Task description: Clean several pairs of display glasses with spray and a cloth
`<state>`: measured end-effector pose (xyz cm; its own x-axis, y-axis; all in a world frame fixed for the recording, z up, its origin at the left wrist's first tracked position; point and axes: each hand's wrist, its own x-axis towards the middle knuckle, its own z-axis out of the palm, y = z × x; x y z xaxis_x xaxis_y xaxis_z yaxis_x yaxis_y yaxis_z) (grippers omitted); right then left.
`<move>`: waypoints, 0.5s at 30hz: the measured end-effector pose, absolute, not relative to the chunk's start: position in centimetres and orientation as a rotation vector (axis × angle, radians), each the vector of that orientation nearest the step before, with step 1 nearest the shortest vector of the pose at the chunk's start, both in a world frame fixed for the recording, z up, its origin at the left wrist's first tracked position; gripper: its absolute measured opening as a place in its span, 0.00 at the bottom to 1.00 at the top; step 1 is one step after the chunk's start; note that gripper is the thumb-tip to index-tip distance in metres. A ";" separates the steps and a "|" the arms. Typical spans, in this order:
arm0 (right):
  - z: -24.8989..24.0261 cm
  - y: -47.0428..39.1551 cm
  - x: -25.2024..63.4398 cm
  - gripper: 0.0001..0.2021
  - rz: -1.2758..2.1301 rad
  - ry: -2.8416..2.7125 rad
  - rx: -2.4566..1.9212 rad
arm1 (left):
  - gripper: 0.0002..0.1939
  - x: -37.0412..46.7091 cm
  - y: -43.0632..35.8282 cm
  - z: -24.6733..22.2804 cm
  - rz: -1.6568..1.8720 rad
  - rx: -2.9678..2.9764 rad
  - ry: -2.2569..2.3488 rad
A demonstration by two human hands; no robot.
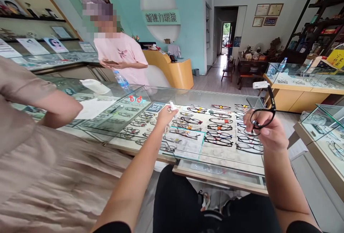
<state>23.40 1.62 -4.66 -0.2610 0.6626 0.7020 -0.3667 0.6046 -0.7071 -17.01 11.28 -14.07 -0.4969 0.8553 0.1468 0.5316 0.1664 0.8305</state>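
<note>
My right hand (268,132) holds up a pair of black-framed glasses (262,118) over the right end of the glass display case (228,161), and a white tag (260,85) hangs on one temple. Farther left, my left hand (166,115) is closed round a small white object (172,106), perhaps a bottle or rolled cloth, above the glass top. Rows of glasses (219,127) lie inside the case beneath both hands. A dark sign with white letters (155,107) is by my left hand.
A person in beige (27,136) is close at the left, near white paper (94,107) on the case. Behind the counter stands a person in pink (125,52), near a water bottle (121,80). A partly open drawer (220,179) is at my knees; more cases (309,82) are at right.
</note>
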 end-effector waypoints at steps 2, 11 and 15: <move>-4.1 2.0 23.5 0.13 1.006 -1.517 -0.216 | 0.11 -17.0 11.4 -14.2 1.261 1.317 2.080; -3.3 3.6 24.9 0.15 1.082 -1.395 -0.429 | 0.13 -15.1 12.2 -10.4 1.708 1.217 1.741; -3.6 6.6 24.8 0.18 1.086 -1.269 -0.498 | 0.18 -10.5 12.6 -6.5 1.790 1.270 1.303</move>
